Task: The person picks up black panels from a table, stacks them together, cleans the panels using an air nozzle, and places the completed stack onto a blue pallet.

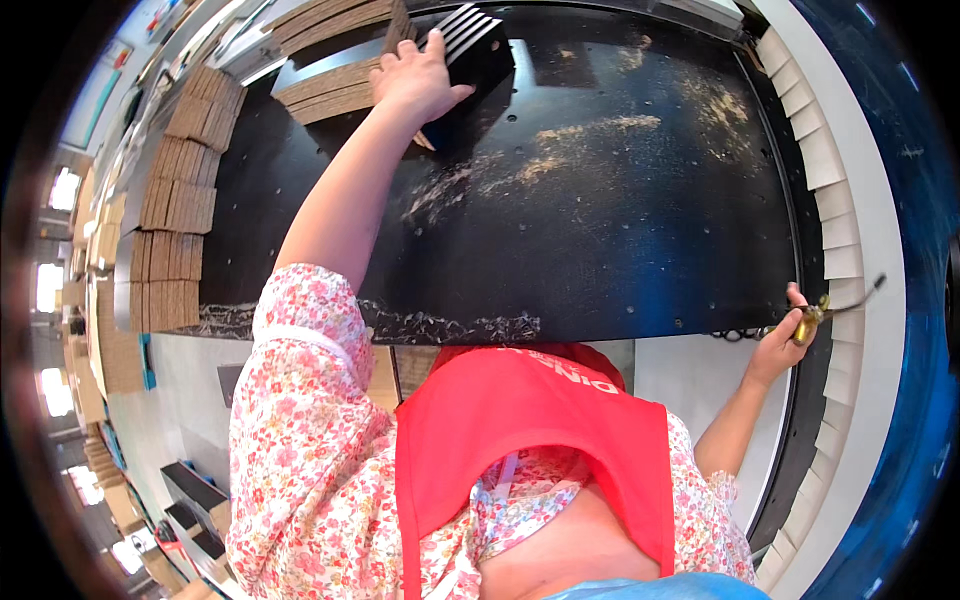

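My left hand [415,80] reaches to the far left of the black tabletop [600,230]. Its fingers are spread over the end of a stack of brown-edged boards [330,90], and the thumb points right. Just beyond the fingertips shows a black and white striped piece [465,32]; what it belongs to is unclear. Near the table's right edge my right hand [785,340] is closed around an air blow gun [812,318] with a yellowish body. Its thin dark nozzle points right, and a dark coiled hose lies beside the hand.
More brown-edged boards [172,190] stand in stacks along the table's left edge. Another stack [335,22] sits at the far left. Overlapping pale flaps [840,230] line the right side, next to a white rail [880,200]. Pale dust [600,128] marks the tabletop.
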### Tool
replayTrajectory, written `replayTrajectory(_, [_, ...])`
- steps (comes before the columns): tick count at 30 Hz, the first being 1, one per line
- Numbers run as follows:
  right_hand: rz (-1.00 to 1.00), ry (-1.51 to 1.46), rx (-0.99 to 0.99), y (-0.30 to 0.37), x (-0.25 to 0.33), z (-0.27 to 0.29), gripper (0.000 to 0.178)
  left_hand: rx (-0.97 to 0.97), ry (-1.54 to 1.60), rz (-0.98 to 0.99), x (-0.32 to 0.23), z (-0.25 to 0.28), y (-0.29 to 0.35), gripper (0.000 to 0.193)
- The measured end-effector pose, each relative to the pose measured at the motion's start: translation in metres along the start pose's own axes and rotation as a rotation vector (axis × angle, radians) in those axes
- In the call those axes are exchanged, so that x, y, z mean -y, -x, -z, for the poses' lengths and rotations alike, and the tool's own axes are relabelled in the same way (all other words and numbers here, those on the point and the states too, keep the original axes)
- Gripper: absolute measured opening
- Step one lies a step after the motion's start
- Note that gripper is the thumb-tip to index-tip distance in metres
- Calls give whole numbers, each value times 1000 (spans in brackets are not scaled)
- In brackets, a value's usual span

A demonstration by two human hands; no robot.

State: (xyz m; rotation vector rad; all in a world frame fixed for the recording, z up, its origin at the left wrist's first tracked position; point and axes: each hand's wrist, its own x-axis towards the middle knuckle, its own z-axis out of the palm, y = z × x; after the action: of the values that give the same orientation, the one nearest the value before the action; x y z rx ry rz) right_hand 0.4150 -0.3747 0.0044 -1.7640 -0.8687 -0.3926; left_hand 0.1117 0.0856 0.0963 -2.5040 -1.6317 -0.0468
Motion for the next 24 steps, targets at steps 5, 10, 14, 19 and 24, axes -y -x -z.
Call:
replayTrajectory(5, [222, -186, 747, 37, 150, -61, 32, 7, 3, -3, 1, -1, -3, 97])
replayTrajectory(10, [295, 392, 1236, 43, 206, -102, 29, 33, 16, -24, 0, 3, -4, 94])
replayTrajectory(14, [-70, 810, 995, -1, 157, -78, 33, 60, 34, -38, -1, 6, 1, 93])
replayTrajectory(19, [-274, 1045, 687, -49, 102, -34, 35, 71, 21, -77, -2, 9, -3, 93])
replayTrajectory(24, [-85, 573, 1197, -3, 186, -35, 32, 87, 26, -60, -3, 8, -4, 94])
